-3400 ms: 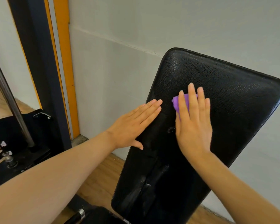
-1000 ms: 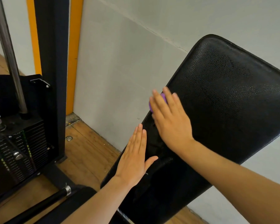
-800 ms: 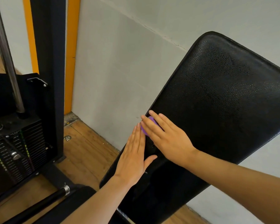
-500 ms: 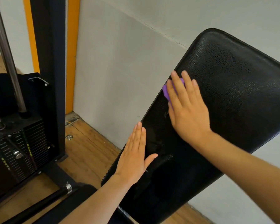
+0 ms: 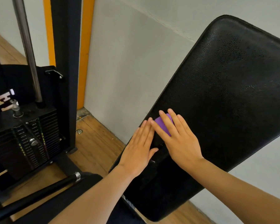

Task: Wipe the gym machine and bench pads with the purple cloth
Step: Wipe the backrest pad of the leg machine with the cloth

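Note:
A large black padded backrest (image 5: 225,97) leans up toward the wall and fills the right half of the view. My right hand (image 5: 178,139) lies flat on its lower left part, fingers straight, pressing the small purple cloth (image 5: 164,124) against the pad; only a patch of the cloth shows between the fingers. My left hand (image 5: 139,151) rests flat on the pad's left edge just beside it, fingers straight, fingertips almost touching the right hand's.
A weight stack (image 5: 27,143) with a steel guide rod (image 5: 27,50) stands at the left, behind a black upright post (image 5: 65,62) with orange trim. A black bar with a chrome end (image 5: 39,191) crosses the lower left. Wooden floor (image 5: 95,143) lies between; a grey wall is behind.
My right hand has slid the cloth down the pad's left side, from higher up half a second ago to right beside my left hand. The left hand has stayed in place.

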